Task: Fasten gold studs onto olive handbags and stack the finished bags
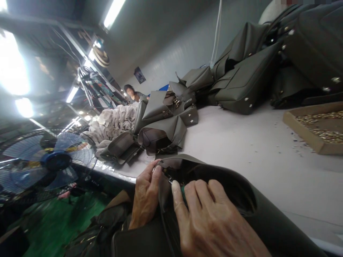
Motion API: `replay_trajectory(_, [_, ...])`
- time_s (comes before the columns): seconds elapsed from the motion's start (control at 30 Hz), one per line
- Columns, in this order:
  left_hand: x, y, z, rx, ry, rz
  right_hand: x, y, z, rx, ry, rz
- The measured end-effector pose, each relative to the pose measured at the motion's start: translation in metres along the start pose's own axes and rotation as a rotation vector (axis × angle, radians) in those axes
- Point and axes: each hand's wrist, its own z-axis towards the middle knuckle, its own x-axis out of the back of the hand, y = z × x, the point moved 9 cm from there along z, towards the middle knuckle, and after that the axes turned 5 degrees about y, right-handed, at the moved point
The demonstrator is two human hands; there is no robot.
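A dark olive bag [270,210] lies in front of me at the table edge, its mouth open. My left hand [146,194] is closed on the rim at the bag's far corner, thumb on top. Over the opening, my right hand [206,210] is wrapped round a small green-handled tool [183,192] that looks like a screwdriver. Its metal shaft points toward the corner by my left fingers. The tip and whatever it touches inside the bag are too dark to make out.
More olive bags [163,107] are heaped along the table [227,135]. A cardboard tray [302,128] of small gold-coloured metal parts sits at right, with bits scattered beside it. A blue-bladed fan [57,161] stands at left. A person [131,92] is farther back near pale crumpled cloth [112,123].
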Motion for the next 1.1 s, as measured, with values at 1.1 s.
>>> replay_trajectory(1.1, [-0.005, -0.006, 0.004, 0.002, -0.015, -0.137, -0.021, 0.016, -0.011, 0.039, -0.077, 0.068])
